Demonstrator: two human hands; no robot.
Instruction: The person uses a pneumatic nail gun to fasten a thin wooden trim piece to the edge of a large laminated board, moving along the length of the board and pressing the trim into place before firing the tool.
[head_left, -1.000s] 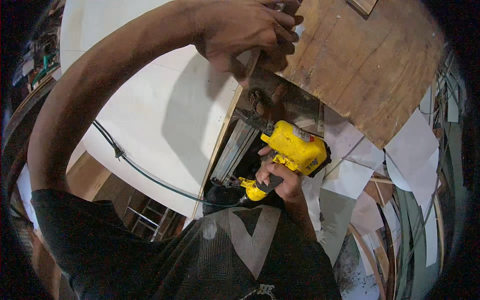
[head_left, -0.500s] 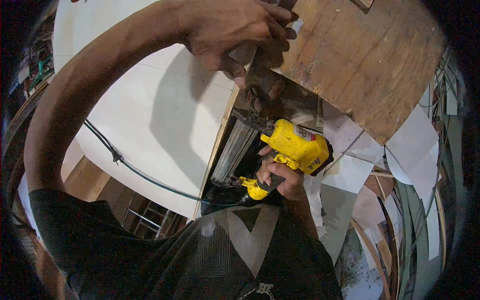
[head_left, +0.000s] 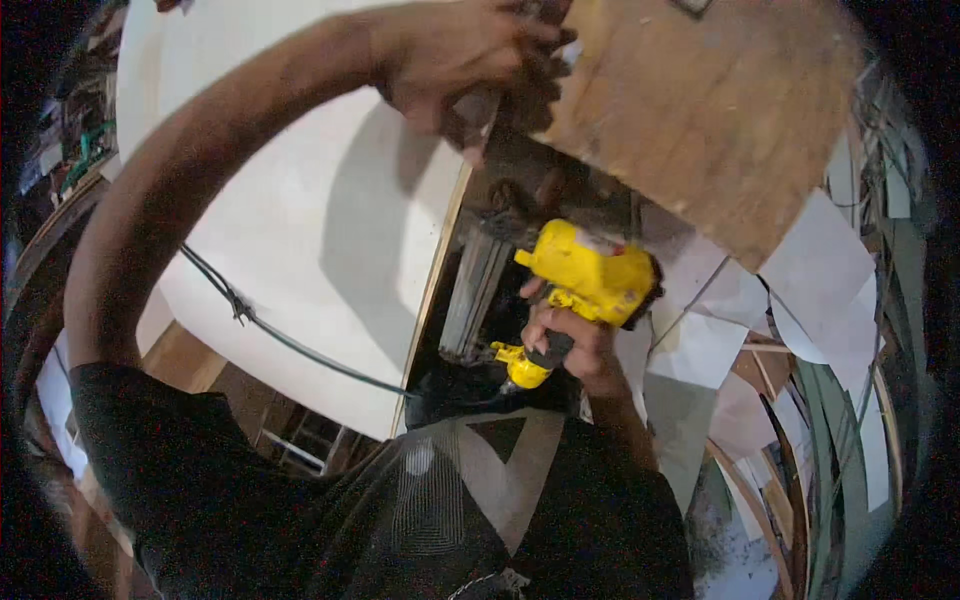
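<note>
Head view: the right hand (head_left: 565, 340) sits just right of centre, closed around the dark grip of a yellow nail gun (head_left: 590, 280). The tool's long axis runs from the hand toward about 11 o'clock, its grey magazine (head_left: 475, 290) slanting down toward 7 o'clock. The nose itself is lost in shadow under the plywood panel (head_left: 720, 110).

The left hand (head_left: 470, 60) is at 12 o'clock, fingers curled tightly over the panel's dark left edge, gripping it; what else it may pinch there cannot be told. That edge lies straight up, at 12 o'clock, from the tool's body, so the right hand is the nearer one to the joint below. A white board (head_left: 300, 220) spreads toward 9 o'clock, crossed by a black cable (head_left: 290, 335).
</note>
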